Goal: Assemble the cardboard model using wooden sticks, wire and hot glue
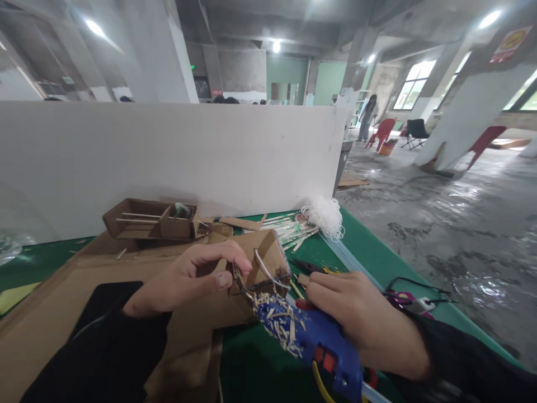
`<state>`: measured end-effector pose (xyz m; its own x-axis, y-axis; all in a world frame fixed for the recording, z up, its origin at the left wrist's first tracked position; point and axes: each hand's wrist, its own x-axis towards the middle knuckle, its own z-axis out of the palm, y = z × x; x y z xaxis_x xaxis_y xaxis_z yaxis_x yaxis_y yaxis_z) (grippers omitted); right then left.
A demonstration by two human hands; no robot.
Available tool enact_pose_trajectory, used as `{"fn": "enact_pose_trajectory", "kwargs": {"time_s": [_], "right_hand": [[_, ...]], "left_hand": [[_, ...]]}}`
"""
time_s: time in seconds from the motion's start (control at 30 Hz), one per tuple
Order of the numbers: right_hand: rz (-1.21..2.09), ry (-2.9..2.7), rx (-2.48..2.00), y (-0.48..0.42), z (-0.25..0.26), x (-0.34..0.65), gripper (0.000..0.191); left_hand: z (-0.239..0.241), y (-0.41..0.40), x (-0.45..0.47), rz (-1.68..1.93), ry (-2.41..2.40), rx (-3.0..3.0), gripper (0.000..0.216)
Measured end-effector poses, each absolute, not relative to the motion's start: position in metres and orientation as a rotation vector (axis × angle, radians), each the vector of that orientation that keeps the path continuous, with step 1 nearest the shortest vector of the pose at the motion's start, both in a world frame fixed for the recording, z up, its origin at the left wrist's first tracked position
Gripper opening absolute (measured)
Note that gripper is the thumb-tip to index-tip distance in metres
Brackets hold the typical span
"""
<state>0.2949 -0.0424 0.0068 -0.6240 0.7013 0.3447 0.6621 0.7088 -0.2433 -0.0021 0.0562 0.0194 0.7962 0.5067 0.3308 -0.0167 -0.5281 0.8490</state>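
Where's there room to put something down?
Bare green cloth shows on the right, between the clear rods and the cloth's edge, and nearer, between the cardboard sheet and blue glue gun. It's crowded beyond the right hand: pliers, thin sticks, white tangle.

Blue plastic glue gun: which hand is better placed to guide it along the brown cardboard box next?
Probably the right hand: it grips the blue plastic glue gun, whose front end is at the brown cardboard box. The left hand is occupied, pinching the box's edge.
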Motion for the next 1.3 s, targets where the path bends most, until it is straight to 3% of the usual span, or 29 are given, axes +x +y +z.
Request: {"fn": "enact_pose_trajectory", "kwargs": {"time_s": [0.87, 1.3], "right_hand": [[0.053, -2.495, -1.055, -0.0423, 0.0142, 0.2932, 0.015], [0.259, -2.418, -1.085, -0.0438, 0.0158, 0.2981, 0.022]], "left_hand": [[0.0189, 0.056, -0.0036, 0.705, 0.37, 2.02, 0.025], [0.0205, 0.055, -0.0028, 0.704, 0.375, 2.026, 0.023]]}}
